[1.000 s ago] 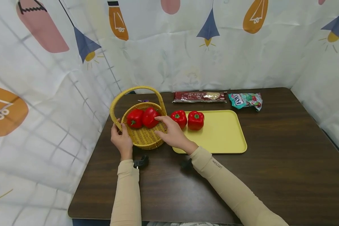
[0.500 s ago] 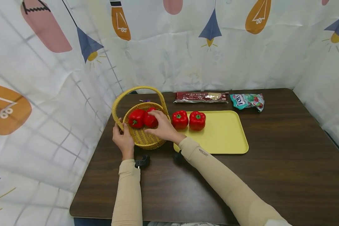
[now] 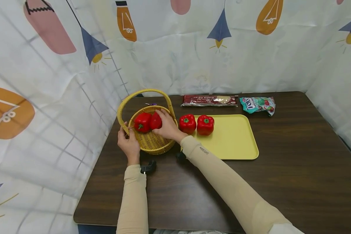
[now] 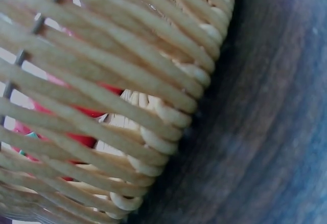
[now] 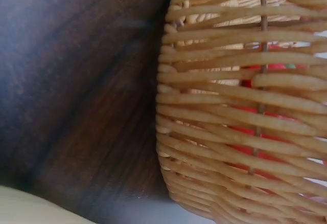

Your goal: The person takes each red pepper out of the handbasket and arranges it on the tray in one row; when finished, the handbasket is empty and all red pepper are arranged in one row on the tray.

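Pose | L hand holds bskt | R hand grips pepper (thumb nearside)

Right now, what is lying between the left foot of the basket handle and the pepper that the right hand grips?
In the head view, another red pepper lies there, inside the basket, beside the gripped pepper in the right hand.

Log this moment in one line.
left hand: holds basket | right hand: grips pepper in basket | beside it: second pepper | on tray: left pepper, right pepper
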Tool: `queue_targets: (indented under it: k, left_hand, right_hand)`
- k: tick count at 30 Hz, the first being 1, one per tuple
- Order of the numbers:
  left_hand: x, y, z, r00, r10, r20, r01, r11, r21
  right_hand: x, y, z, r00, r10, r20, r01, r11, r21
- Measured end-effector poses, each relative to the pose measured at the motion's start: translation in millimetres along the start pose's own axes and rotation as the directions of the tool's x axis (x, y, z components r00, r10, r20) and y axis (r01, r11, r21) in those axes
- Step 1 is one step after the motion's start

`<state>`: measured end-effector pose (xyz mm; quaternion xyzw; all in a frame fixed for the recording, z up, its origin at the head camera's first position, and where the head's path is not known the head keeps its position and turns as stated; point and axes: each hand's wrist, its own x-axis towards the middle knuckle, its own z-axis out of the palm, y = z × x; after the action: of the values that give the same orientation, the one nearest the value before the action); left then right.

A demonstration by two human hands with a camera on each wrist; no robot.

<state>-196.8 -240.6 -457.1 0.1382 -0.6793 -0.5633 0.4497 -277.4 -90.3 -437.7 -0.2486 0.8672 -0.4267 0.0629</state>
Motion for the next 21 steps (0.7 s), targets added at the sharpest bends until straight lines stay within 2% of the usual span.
queue_targets:
  k: [4, 11, 21]
  left_hand:
    - [0.0, 1.1, 0.2, 1.000, -0.008, 0.008, 0.008, 1.000, -0.014]
    - [0.1, 2.3, 0.6, 1.000, -0.012, 0.008, 0.013, 1.000, -0.017]
    - [-0.4, 2.5, -0.3, 1.000, -0.021, 0.007, 0.021, 1.000, -0.008]
  right_hand:
    - [1.2, 1.4, 0.3, 1.000, 0.008, 0.014, -0.008, 1.000, -0.002]
    - [-1.9, 1.9, 2.1, 1.000, 0.013, -0.006, -0.013, 1.000, 0.025]
    - [-4.8, 0.5, 3.8, 1.000, 0.021, 0.003, -0.021, 1.000, 0.003]
